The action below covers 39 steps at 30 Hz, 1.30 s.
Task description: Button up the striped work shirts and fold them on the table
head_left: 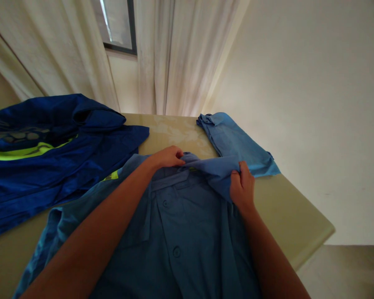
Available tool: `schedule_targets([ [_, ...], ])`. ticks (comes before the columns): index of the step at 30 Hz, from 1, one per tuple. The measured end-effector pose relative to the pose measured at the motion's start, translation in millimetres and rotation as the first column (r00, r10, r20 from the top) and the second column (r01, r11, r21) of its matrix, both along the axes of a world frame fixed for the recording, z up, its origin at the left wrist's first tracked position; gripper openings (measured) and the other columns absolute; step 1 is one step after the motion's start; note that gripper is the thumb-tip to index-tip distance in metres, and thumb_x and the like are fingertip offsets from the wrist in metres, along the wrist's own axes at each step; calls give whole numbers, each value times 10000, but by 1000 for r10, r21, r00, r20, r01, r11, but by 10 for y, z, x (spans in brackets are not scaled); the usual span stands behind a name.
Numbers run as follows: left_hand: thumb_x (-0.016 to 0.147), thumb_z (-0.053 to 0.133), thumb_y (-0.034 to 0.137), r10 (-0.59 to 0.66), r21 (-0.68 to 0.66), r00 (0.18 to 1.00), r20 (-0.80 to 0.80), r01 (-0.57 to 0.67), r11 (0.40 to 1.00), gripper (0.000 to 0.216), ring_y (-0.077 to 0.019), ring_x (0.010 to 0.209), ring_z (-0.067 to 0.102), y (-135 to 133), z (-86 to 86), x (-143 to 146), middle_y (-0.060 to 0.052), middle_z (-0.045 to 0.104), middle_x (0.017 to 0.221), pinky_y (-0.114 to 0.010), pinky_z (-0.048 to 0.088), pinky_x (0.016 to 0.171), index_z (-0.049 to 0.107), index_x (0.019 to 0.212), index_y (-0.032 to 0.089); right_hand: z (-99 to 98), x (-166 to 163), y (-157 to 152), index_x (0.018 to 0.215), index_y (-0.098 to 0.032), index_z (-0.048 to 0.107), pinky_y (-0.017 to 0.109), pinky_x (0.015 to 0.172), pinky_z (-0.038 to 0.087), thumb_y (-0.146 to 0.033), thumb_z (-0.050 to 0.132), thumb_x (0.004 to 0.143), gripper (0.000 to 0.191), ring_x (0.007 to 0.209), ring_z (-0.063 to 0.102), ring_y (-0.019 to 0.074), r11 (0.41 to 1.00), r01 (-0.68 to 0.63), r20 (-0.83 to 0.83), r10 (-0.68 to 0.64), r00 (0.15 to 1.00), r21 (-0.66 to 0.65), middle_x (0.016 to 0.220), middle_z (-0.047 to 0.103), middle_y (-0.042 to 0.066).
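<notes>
A blue-grey button-up shirt (193, 232) lies front up before me, its collar end pointing away and two buttons showing on the placket. Near the collar, my left hand (171, 157) pinches the cloth between thumb and fingers. My right hand (243, 185) is closed on a raised fold of the same shirt at its right shoulder side. Between both hands the cloth is pulled up in a taut ridge. A strip of yellow-green shows at the shirt's left shoulder. Its lower end runs out of view.
Dark blue garments with a yellow-green band (112, 145) lie heaped on the left of the tan table (286, 211). A folded light blue garment (233, 137) rests at the back right. Behind stand cream curtains (187, 54), a window and a white wall (314, 104).
</notes>
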<state>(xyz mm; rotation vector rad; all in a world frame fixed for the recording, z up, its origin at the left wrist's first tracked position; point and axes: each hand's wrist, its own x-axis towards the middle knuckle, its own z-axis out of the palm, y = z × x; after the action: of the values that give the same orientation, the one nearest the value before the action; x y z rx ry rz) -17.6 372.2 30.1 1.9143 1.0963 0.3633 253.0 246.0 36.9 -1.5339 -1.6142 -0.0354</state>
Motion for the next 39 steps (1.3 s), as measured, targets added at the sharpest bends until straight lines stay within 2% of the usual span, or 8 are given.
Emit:
schedule_targets([
  [3,811,690,482,-95,86,990,-105,104,991,316,-178,693,637,26,2,-16,-30,709,709,-276,437,638,720,721,181,72,-28,-18,826,-237,464,296,598,292,-264,443,926,106,634,419,172,999,30,-89,-26,996,42,670,420,-38],
  [8,888,595,464,60,57,998,-24,-59,997,331,-180,660,650,21,-45,61,-53,713,680,-279,461,644,716,770,179,116,-97,-78,784,-244,403,284,587,304,-270,465,935,165,621,387,153,993,38,-198,-15,980,114,684,386,-45],
  [13,859,631,473,-67,31,997,-45,69,997,337,-168,639,638,9,-84,85,-40,705,677,-268,446,620,677,693,183,37,-275,-135,891,-235,494,282,633,405,-305,470,1004,136,666,500,160,972,-235,-71,235,969,6,739,501,-23],
  [18,940,439,668,3,77,998,-67,3,997,586,-195,677,645,-42,-36,116,-93,739,790,-303,455,641,685,734,178,-75,-620,-195,1068,-223,566,346,927,478,-216,494,1023,86,1026,630,211,711,-618,186,693,697,-335,1108,681,77],
  [22,794,696,604,100,244,994,-52,-85,966,424,-216,790,659,-65,3,165,-79,748,879,-296,466,678,694,867,186,-129,-758,-241,1058,-216,571,354,963,479,-185,504,1017,84,1035,628,202,573,-665,220,811,541,-478,1105,684,72],
  [26,792,663,295,-135,179,991,-16,136,974,174,-194,829,673,-69,8,153,-51,749,920,-284,502,750,715,927,198,-165,-747,-231,1162,-197,567,379,937,501,-314,632,979,227,1053,610,243,673,-565,266,723,638,-477,1127,665,99],
  [31,668,699,196,-222,251,970,-95,239,938,431,-221,915,671,-97,-8,108,-76,707,1120,-300,518,798,693,1099,210,-193,-717,-181,1086,-200,621,347,867,503,-146,557,953,157,954,626,228,756,-487,341,641,688,-437,1010,666,80],
  [39,860,651,468,21,502,967,-254,113,857,364,-324,1004,672,-264,-78,330,-147,689,1132,-388,501,796,602,1104,203,-154,-656,-331,942,-236,520,312,674,444,-259,459,991,81,676,527,179,946,-325,18,325,946,1,770,546,9],
])
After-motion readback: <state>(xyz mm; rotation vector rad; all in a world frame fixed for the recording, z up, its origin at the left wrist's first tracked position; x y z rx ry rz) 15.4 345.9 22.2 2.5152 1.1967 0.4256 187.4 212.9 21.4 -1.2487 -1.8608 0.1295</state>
